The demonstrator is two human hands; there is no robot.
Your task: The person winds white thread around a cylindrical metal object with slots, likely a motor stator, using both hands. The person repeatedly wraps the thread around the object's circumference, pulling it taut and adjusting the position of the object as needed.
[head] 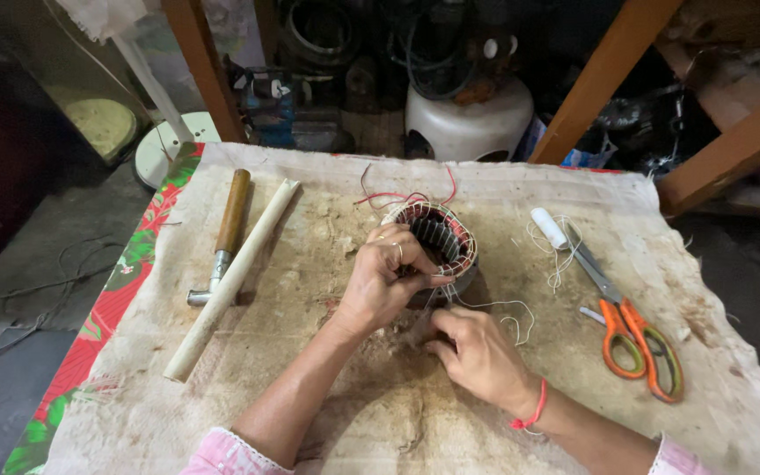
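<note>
Stator point(437, 242) sits mid-table on the stained cloth point(327, 387), lying flat so you look straight down the bore at the steel teeth. The copper winding is in and runs all the way round the top, and white string point(494, 308) is wrapped over it on what looks like most of the ring, so I'd say the lacing is well along. Red leads point(389, 195) poke out the far side, loose, and a tail of string trails off toward the right, so the tying isn't finished. Can't see the underside at all.

Left hand point(380, 281) is curled over the near-left rim, fingers bent tight and pressing on the coil, thumb side tucked against the core. Closed grip, basically clamping the stator.

Right hand point(477, 352) is just below the stator, fingers pinched together low at the near edge. Looks like it's pinching the string, but the thread is too thin to be sure.

Off to the right: orange scissors point(631, 330) with a white spool point(549, 227) and spare thread. On the left, a hammer point(224, 233) and a pale stick point(230, 277), side by side, nobody touching them.
</note>
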